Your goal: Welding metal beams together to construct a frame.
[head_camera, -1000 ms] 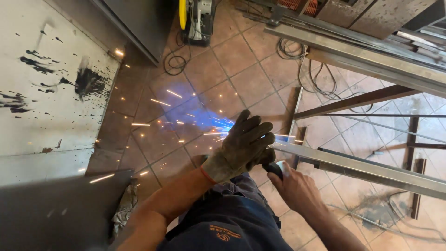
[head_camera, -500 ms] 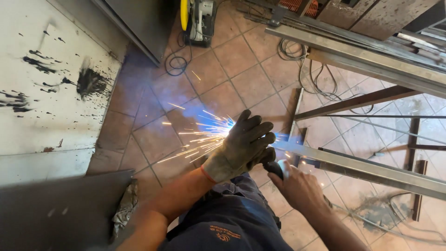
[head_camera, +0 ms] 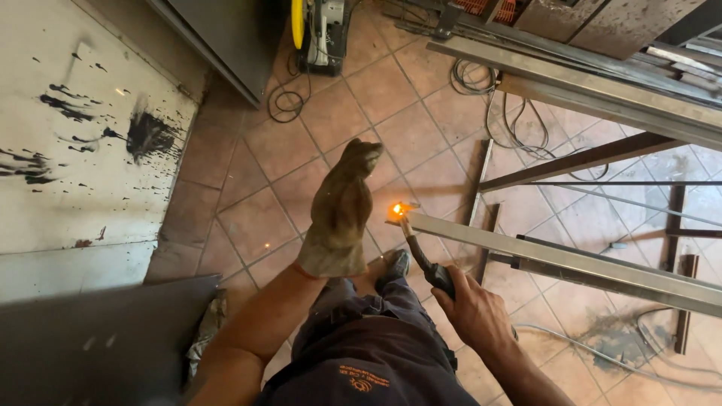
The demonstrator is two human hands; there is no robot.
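Hidden or cut off: The right hand was seen from its back, so the fingertips were concealed around the welding torch; the torch handle was mostly covered by that hand. The far end of the steel bar was cut off at the right edge of the view. The yellow-and-black machine on the floor was cropped at the top edge. The foot behind the knee was only partly seen.

Hard to make out: The torch tip was washed out by an orange glow at the near end of the steel bar, so contact between tip and metal could not be judged.

Left hand: The left hand, in a worn leather glove, was raised upright with its fingers held together and extended; nothing was gripped by it. It was held just left of the glow.

Right hand: The fingers were closed around the torch handle.

Torch position: The torch was held above the right knee, over the tiled floor, just below the bar's near end.

Torch axis: Its long axis ran from lower right to upper left, the neck pointed up at the glow.

Bar axis: The bar lay nearly level, sloped slightly down toward the right.

Surroundings: A white ink-spattered panel was seen at left, and loose cables were seen on the tiles.
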